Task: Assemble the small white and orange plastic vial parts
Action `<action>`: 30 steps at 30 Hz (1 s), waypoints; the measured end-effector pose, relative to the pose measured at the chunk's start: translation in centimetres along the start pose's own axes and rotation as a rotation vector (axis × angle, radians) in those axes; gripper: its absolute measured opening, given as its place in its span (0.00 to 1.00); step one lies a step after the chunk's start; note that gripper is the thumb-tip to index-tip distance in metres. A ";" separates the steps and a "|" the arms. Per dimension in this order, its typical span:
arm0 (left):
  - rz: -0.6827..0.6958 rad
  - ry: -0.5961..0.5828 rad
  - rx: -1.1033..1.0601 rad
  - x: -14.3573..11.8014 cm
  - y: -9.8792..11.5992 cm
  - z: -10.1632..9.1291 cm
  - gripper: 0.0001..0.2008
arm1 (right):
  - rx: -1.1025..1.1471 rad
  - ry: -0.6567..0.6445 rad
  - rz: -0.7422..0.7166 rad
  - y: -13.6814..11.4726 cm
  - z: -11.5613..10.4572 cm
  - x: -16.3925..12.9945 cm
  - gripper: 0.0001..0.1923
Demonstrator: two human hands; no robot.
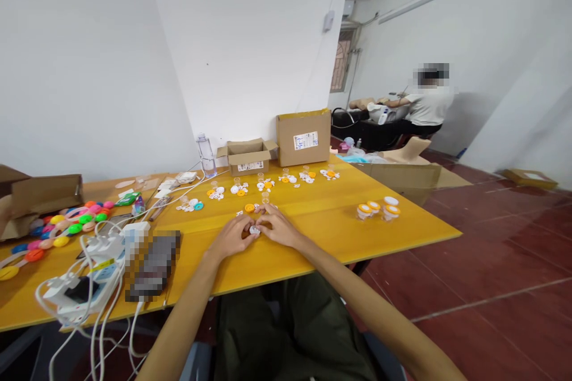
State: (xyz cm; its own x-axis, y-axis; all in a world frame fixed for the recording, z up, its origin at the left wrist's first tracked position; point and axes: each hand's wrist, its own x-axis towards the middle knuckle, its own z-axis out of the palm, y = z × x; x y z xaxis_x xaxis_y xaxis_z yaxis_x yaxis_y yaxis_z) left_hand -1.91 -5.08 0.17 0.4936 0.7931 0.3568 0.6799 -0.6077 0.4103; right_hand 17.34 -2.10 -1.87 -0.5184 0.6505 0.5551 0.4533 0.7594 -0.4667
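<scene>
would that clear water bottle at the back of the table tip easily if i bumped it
Probably: the water bottle stands tall and narrow on the table. It looks nearly empty, so likely light. Its round body would likely roll once down.

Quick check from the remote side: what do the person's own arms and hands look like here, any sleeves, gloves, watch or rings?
Both forearms are bare all the way to the bottom of the picture: no sleeves show. The left hand and the right hand wear no gloves. No watch, band or cable shows on either wrist. The fingers are too small to tell whether a ring is worn. Dark olive-green trousers cover the lap below.
</scene>
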 end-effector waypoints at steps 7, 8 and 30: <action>0.009 0.003 -0.009 0.0 0.0 0.0 0.05 | 0.029 -0.021 0.004 -0.3 -0.3 0.1 0.04; 0.011 0.003 -0.011 0.0 0.0 0.0 0.05 | 0.035 -0.021 0.010 -0.3 -0.3 0.1 0.05; 0.002 -0.025 0.016 0.1 0.1 -0.1 0.06 | 0.014 -0.055 -0.033 -0.7 -0.7 0.1 0.06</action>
State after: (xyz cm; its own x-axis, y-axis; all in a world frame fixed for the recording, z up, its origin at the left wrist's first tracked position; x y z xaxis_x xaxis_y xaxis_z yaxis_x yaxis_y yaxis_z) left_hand -1.85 -5.08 0.32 0.5082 0.7926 0.3368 0.6870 -0.6090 0.3964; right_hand 17.53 -2.58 -1.00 -0.5722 0.6244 0.5317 0.4252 0.7802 -0.4587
